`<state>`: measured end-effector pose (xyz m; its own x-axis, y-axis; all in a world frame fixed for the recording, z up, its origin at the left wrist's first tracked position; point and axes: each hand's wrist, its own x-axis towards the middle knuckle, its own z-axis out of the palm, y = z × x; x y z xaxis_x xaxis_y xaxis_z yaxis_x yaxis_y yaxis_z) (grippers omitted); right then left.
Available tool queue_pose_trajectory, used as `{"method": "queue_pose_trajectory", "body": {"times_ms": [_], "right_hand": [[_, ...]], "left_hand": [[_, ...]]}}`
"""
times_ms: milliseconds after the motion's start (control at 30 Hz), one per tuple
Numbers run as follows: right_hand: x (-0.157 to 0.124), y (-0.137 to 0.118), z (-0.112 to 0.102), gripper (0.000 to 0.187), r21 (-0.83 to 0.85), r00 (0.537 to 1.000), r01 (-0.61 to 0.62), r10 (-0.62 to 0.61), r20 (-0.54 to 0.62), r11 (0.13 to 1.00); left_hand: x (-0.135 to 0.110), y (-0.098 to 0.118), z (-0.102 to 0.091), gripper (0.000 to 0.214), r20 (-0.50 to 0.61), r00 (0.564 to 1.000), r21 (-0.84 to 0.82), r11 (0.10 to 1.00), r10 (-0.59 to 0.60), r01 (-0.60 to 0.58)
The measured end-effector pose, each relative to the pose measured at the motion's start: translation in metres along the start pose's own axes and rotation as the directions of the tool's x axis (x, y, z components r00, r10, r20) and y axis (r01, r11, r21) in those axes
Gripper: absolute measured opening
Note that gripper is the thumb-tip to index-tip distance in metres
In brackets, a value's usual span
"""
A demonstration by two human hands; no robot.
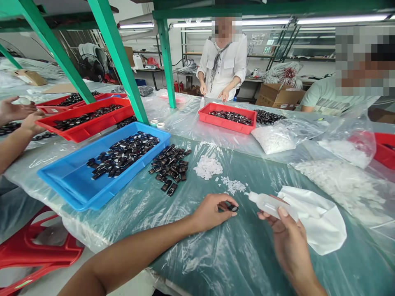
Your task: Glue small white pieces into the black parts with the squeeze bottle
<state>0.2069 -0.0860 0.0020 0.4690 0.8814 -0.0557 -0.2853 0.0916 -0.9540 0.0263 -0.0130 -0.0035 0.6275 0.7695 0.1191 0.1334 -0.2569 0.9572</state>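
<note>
My left hand [212, 211] pinches a small black plastic part [233, 208] just above the table. In my right hand [288, 230] is a white squeeze bottle [271, 204], tilted so its narrow nozzle points left toward that part, with a gap between them. Beyond my hands lie a pile of white flat pieces [208, 166] and a smaller heap of tiny white bits [233, 185]. A loose pile of black parts [171, 164] rests beside the blue tray [64, 181], which holds many more of them. Under the bottle lies a white cloth or sheet [324, 226].
Green posts [119, 61] rise from the plastic-covered table [197, 255]. Red trays [226, 124] of black parts and bags of white pieces [274, 139] stand farther back. A co-worker's hands [18, 113] are at left; two people are across the table. A red stool [40, 246] stands lower left.
</note>
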Motion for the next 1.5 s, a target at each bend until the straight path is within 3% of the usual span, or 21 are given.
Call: {"method": "queue_pose_trajectory", "body": {"times_ms": [100, 300, 467, 533, 700, 800, 867, 933, 1000, 1033, 1133, 1200, 1333, 1500], "right_hand": [[0.006, 0.001, -0.003, 0.036, -0.006, 1.0, -0.012, 0.012, -0.018, 1.0], [0.018, 0.005, -0.008, 0.044, -0.177, 0.998, 0.063, -0.065, -0.006, 0.982], [0.023, 0.01, -0.008, 0.042, -0.41, 0.986, 0.163, -0.164, 0.032, 0.897], [0.027, 0.013, -0.01, 0.039, -0.504, 0.971, 0.235, -0.223, 0.084, 0.831], [0.046, 0.023, -0.023, 0.05, -0.815, 0.934, 0.316, -0.309, 0.177, 0.487], [0.053, 0.022, -0.027, 0.056, -0.858, 0.93, 0.301, -0.326, 0.168, 0.416], [0.048, 0.017, -0.024, 0.062, -0.866, 0.906, 0.316, -0.395, 0.154, 0.387], [0.037, 0.009, -0.017, 0.062, -0.848, 0.844, 0.369, -0.519, 0.134, 0.381], [0.021, 0.0, -0.007, 0.053, -0.81, 0.779, 0.437, -0.615, 0.124, 0.39], [0.014, -0.003, -0.003, 0.046, -0.793, 0.771, 0.461, -0.623, 0.134, 0.4], [0.004, -0.012, 0.012, 0.028, -0.755, 0.827, 0.498, -0.496, 0.266, 0.426], [0.009, -0.015, 0.023, 0.024, -0.738, 0.833, 0.543, -0.365, 0.415, 0.4], [0.042, -0.009, 0.053, 0.029, -0.67, 0.713, 0.698, -0.155, 0.684, 0.253], [0.075, 0.019, 0.09, 0.028, -0.651, 0.681, 0.727, -0.106, 0.725, 0.22]], "left_hand": [[0.0, 0.001, 0.0, 0.018, 0.007, 1.0, 0.0, 1.0, 0.009, -0.009], [0.0, 0.003, -0.001, 0.017, 0.022, 1.0, 0.003, 1.0, -0.003, 0.003], [-0.001, 0.006, 0.0, 0.017, 0.016, 1.0, 0.032, 0.999, -0.009, 0.008], [-0.001, 0.006, 0.0, 0.018, 0.021, 1.0, 0.039, 0.999, -0.006, 0.005], [-0.002, 0.002, -0.002, 0.023, 0.039, 0.999, 0.064, 0.998, 0.005, -0.008], [-0.002, -0.002, -0.001, 0.026, 0.06, 0.998, 0.102, 0.995, 0.015, -0.021], [-0.003, -0.004, 0.0, 0.027, 0.064, 0.998, 0.128, 0.992, 0.014, -0.022], [-0.004, -0.005, 0.001, 0.028, 0.064, 0.998, 0.15, 0.988, 0.011, -0.021], [-0.005, -0.005, 0.001, 0.029, 0.079, 0.997, 0.161, 0.987, 0.018, -0.03], [-0.006, -0.005, 0.001, 0.029, 0.103, 0.994, 0.156, 0.987, 0.025, -0.041], [-0.008, -0.006, 0.001, 0.029, 0.209, 0.976, 0.125, 0.988, 0.067, -0.095], [-0.009, -0.006, 0.001, 0.027, 0.267, 0.957, 0.12, 0.982, 0.113, -0.149], [-0.012, -0.007, 0.003, 0.025, 0.317, 0.933, 0.166, 0.958, 0.172, -0.233], [-0.011, -0.011, 0.003, 0.027, 0.301, 0.932, 0.2, 0.942, 0.203, -0.269]]}}
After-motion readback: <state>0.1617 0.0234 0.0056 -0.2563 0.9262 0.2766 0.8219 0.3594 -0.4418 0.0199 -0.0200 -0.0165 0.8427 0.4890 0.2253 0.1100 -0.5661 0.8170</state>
